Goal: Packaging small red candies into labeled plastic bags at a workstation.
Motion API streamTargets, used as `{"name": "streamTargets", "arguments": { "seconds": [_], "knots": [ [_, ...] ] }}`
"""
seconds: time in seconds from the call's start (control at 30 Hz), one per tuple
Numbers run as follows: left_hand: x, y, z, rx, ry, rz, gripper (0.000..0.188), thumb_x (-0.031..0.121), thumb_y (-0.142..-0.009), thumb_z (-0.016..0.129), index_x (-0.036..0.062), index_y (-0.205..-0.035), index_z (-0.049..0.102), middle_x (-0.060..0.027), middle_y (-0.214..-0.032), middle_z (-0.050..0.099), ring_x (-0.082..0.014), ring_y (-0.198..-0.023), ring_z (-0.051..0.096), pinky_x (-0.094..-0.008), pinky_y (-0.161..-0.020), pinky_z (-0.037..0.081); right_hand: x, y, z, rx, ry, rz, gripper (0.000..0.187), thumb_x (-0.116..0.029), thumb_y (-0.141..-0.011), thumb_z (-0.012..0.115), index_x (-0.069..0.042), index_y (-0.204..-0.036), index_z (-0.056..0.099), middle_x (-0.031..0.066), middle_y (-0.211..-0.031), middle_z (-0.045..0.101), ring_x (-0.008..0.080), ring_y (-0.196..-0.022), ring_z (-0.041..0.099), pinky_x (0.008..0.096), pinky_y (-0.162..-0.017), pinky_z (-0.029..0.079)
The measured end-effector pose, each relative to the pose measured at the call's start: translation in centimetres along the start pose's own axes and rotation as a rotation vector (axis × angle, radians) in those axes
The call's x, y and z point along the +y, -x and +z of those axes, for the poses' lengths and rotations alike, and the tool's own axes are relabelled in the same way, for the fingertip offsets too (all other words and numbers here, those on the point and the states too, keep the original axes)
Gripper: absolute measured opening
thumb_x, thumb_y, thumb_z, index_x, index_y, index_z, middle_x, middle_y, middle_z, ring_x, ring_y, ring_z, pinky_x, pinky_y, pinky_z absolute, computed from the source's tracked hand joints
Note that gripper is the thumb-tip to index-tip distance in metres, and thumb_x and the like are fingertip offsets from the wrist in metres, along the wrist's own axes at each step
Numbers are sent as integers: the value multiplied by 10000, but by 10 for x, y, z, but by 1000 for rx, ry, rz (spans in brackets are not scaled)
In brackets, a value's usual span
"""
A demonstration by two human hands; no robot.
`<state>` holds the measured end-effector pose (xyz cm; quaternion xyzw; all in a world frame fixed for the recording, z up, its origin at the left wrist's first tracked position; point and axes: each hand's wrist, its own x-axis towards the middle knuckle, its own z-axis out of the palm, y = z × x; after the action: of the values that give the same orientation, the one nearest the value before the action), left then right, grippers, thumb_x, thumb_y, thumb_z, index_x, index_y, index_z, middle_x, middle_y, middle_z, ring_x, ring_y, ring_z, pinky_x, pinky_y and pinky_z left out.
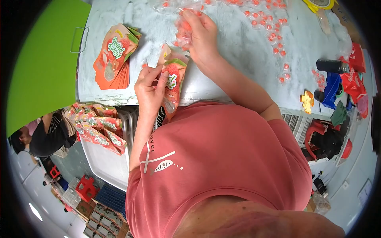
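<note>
My left hand [150,88] pinches an upright red and beige candy pouch [174,81] at the table's near edge, and its top gapes. Just beyond the pouch's mouth, my right hand [204,39] grips a bunch of clear-wrapped red candies [183,35], fingers closed round it. A fanned stack of flat pouches [115,59] lies left of my left hand. Loose wrapped candies [270,27] spread over the far middle and right of the table. Whether any candies sit inside the held pouch is hidden.
Below the table's left edge, a white tray [104,164] holds several plump pouches [99,127]. A green panel [39,67] borders the left. At right stand a black cylinder [332,66], a blue object [331,90] and red packages [355,85]. Another person [51,137] is at far left.
</note>
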<state>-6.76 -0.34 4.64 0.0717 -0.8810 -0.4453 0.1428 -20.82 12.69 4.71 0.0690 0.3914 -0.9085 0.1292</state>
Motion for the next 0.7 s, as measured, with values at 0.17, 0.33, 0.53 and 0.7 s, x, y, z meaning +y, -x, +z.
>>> {"name": "streamTargets", "arguments": {
  "seconds": [0.17,0.33,0.53,0.7],
  "knots": [
    [-2,0,0,23,-15,23,200,30,-844,735,4,-1042,718,-66,-790,596,-128,-652,613,-245,-574,498,0,11,-7,-57,45,-1,239,-229,-910,683,-29,-1030,626,62,-813,609,119,-611,551,307,-482,488],
    [-2,3,-1,51,-30,-11,201,36,-850,731,5,-1049,718,-66,-789,588,-129,-658,614,-248,-573,499,-10,25,-6,-96,-53,47,230,-235,-920,672,-40,-1033,628,33,-800,583,100,-626,541,288,-492,478],
    [5,4,0,14,-35,-23,201,29,-847,728,-1,-1046,718,-73,-791,590,-150,-695,628,-262,-614,503,-7,23,-10,-127,-45,42,218,-234,-933,659,-39,-1025,625,15,-796,572,98,-650,549,282,-519,480],
    [8,7,1,45,-27,68,190,8,-844,721,-21,-1032,718,-78,-786,594,-160,-712,609,-271,-645,490,-1,22,-16,-121,3,76,218,-226,-945,647,-26,-1029,631,3,-806,581,95,-701,559,258,-591,480]
  ]
}}
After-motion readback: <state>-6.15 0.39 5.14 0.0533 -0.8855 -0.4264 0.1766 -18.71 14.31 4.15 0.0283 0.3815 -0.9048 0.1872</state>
